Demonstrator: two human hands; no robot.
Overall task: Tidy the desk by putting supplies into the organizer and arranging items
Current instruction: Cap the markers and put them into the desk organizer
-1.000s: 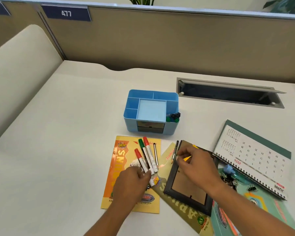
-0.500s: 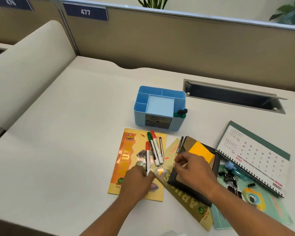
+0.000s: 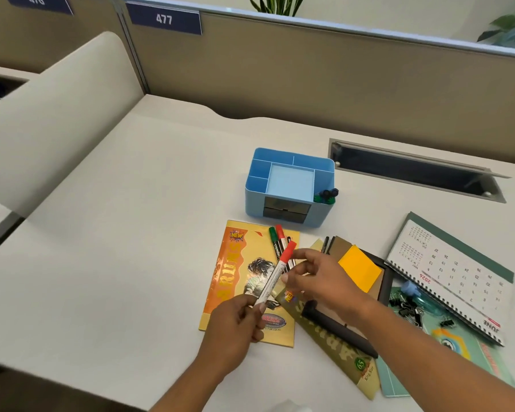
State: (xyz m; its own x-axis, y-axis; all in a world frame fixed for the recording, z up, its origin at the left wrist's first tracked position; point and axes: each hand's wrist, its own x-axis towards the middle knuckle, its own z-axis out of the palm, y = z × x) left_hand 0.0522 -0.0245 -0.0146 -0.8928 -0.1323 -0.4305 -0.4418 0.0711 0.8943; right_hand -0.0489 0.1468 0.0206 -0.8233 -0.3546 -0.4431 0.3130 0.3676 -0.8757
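Holding a red-capped marker (image 3: 275,273) in left hand (image 3: 235,325), pinched at its lower end, raised over the yellow booklet (image 3: 238,281). Right hand (image 3: 318,281) loosely curled beside marker barrel, fingers half open, gripping nothing visible. Two more markers (image 3: 277,242) lying on booklet. Blue organizer (image 3: 289,185) behind on table (image 3: 131,233).

A tan fabric cubicle partition (image 3: 324,72) runs along the far edge, bearing a navy number plate reading 477 (image 3: 164,19). A grey metal cable hatch (image 3: 414,171) stands open, recessed into the surface. Green plant leaves (image 3: 275,3) show above the partition.
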